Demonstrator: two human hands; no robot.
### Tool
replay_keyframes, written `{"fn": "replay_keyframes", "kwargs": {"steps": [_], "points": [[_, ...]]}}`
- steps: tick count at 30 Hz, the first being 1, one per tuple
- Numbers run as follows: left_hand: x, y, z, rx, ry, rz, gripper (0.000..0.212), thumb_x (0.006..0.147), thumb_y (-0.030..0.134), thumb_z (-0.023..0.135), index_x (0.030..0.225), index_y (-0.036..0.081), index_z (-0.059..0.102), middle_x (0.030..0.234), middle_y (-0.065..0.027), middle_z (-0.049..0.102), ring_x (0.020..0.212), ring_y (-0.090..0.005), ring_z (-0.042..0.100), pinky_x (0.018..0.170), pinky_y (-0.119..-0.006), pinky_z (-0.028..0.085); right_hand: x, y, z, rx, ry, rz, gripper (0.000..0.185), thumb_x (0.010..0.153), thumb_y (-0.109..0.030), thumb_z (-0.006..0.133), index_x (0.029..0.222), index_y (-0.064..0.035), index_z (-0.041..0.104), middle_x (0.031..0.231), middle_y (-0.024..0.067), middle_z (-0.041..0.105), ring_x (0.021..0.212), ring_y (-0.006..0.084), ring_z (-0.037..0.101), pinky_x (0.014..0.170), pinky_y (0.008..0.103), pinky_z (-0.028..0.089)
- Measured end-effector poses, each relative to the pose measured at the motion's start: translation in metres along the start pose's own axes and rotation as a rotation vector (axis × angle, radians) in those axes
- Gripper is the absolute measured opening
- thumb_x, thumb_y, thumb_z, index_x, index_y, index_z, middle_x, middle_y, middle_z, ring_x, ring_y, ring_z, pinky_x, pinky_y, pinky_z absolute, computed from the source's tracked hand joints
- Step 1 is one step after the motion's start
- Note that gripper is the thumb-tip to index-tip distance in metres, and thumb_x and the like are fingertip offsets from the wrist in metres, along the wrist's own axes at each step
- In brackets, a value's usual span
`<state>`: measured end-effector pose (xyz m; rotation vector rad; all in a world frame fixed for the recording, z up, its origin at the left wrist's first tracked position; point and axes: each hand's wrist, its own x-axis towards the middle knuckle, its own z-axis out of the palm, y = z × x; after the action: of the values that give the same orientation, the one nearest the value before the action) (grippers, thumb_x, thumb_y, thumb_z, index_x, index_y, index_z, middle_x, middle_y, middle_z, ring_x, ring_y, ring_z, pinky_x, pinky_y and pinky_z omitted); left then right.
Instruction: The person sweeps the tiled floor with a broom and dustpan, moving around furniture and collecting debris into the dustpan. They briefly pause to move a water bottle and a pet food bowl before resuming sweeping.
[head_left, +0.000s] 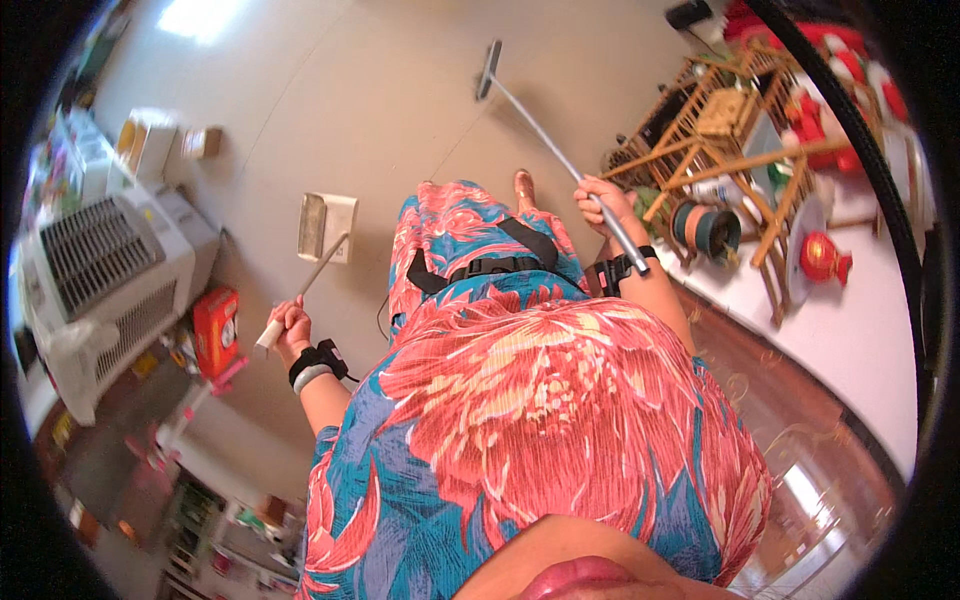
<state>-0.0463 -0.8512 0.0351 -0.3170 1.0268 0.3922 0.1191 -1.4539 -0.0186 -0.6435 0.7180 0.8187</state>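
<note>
My left hand (291, 328) grips the pale handle of a long-handled dustpan (341, 225). The cream pan hangs or rests low over the floor, ahead and to my left; I cannot tell whether it touches. In my right hand (607, 204) is the grey metal pole of a broom (541, 132). Its narrow head (488, 71) lies far ahead on the floor, away from the dustpan. Both wrists wear black straps.
A bamboo rack (720, 150) stands close on my right, with a cord spool (705, 229) and a red ornament (823, 256). To the left are a white air cooler (112, 277), a red box (216, 330) and a small carton (201, 142). Smooth floor (375, 90) stretches ahead.
</note>
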Motion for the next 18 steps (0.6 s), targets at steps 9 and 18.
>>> {"fn": "replay_keyframes", "kwargs": {"steps": [9, 18], "points": [[-0.019, -0.059, 0.043, -0.045, -0.092, -0.034, 0.075, 0.074, -0.004, 0.05, 0.132, -0.012, 0.003, 0.062, -0.0038, 0.044, 0.05, -0.0127, 0.045, 0.035, -0.021, 0.028, -0.043, -0.029, 0.046, -0.497, 0.16, -0.117, 0.042, 0.077, 0.002, 0.047, 0.116, 0.0035, 0.031, 0.068, 0.0109, 0.054, 0.032, 0.0118, 0.042, 0.026, 0.0242, 0.035], [-0.059, -0.109, 0.053, 0.163, -0.109, -0.045, 0.062, 0.078, 0.002, 0.051, 0.123, -0.021, 0.015, 0.063, -0.0037, 0.043, 0.05, -0.0092, 0.044, 0.034, -0.019, 0.027, -0.015, -0.035, 0.072, -0.813, -0.075, 0.277, 0.033, 0.075, 0.001, 0.05, 0.107, 0.0047, 0.044, 0.065, 0.0092, 0.055, 0.034, 0.0115, 0.045, 0.028, 0.0237, 0.035]]}}
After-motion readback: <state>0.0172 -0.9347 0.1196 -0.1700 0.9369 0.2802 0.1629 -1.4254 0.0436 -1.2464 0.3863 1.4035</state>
